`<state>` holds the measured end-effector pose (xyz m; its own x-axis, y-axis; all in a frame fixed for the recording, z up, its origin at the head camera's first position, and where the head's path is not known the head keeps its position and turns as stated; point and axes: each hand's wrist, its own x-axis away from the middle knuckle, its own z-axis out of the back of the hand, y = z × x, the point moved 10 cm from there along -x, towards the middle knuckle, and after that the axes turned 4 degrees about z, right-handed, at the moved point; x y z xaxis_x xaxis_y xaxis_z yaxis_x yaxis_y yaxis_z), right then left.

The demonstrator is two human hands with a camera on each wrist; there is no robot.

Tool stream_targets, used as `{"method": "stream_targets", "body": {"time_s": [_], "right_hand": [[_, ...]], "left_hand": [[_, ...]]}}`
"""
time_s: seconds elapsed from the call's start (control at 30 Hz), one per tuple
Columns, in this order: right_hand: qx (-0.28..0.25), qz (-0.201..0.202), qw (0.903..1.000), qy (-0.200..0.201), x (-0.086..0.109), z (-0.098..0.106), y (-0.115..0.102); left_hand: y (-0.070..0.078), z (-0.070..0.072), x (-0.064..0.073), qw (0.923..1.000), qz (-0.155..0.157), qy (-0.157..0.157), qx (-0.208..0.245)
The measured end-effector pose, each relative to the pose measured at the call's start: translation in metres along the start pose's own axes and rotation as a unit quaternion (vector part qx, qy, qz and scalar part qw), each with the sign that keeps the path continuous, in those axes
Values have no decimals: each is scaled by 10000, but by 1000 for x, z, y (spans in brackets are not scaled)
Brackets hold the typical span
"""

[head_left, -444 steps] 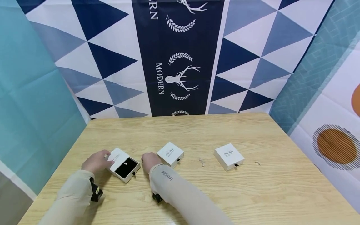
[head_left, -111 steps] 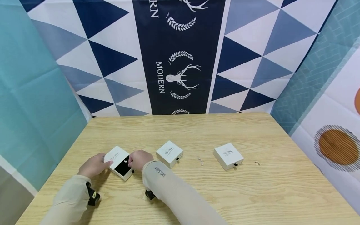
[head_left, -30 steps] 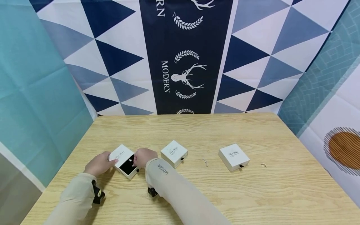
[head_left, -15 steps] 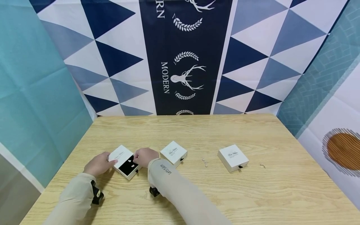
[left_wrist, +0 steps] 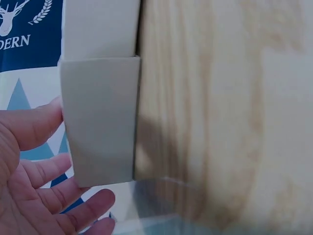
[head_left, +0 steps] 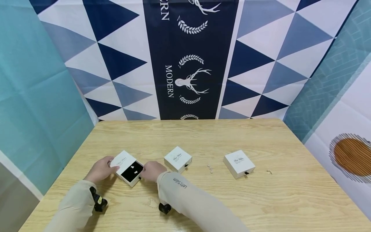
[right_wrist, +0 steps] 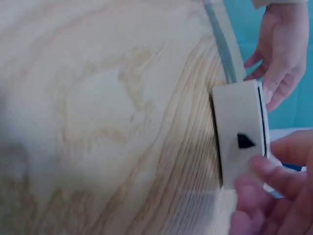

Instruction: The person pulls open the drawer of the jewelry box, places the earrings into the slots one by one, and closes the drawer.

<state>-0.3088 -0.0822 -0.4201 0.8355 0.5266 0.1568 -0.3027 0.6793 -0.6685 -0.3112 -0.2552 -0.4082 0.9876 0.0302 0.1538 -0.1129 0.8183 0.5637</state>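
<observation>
On the left of the table lies a white jewelry box (head_left: 122,161) with its drawer (head_left: 139,176) partly out. Two small pale earrings (head_left: 135,172) lie on the black padding inside. My left hand (head_left: 100,170) holds the box's sleeve from the left, thumb on top; the left wrist view shows the box (left_wrist: 100,122) between thumb and fingers. My right hand (head_left: 153,170) is at the drawer's right front corner. In the right wrist view, fingertips of the right hand (right_wrist: 276,186) touch the drawer front (right_wrist: 237,112), near its black ribbon tab (right_wrist: 245,141).
A second white box (head_left: 177,158) stands just beyond my right hand, and a third box (head_left: 239,163) farther right. Between them lie small earrings (head_left: 210,168); another small jewelry piece (head_left: 269,171) sits right of the third box. Patterned cloth (head_left: 185,64) hangs behind the table.
Fifteen seconds ago one earring showed in the drawer; two show now. Since half a second ago, my right hand has left the padding and moved to the drawer's front corner. Left hand stays.
</observation>
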Motion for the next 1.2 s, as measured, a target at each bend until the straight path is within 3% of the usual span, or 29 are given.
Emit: {"method": "stream_targets", "body": {"time_s": [0.1, 0.2, 0.5, 0.63, 0.9, 1.03, 1.2], "right_hand": [[-766, -417, 9958, -284, 4, -9, 8], [-1370, -811, 9870, -207, 6, -12, 15], [-2162, -1298, 9677, 26, 6, -18, 22], [-2296, -1336, 9640, 150, 5, -17, 22], [-2207, -1366, 9656, 153, 2, -21, 27], [-2344, -1472, 9608, 174, 2, -21, 29], [-2288, -1377, 9635, 176, 0, -21, 29]], "left_hand": [[0, 1, -2, 10000, -64, -7, -33], [1, 2, -4, 9999, -103, -47, 38], [-6, 5, -11, 9996, 91, -187, 200], [-7, 5, -15, 9994, 107, -202, 263], [-7, 5, -14, 9992, 145, -300, 231], [-4, 6, -15, 9992, 146, -322, 201], [-4, 5, -17, 9989, 204, -394, 180]]}}
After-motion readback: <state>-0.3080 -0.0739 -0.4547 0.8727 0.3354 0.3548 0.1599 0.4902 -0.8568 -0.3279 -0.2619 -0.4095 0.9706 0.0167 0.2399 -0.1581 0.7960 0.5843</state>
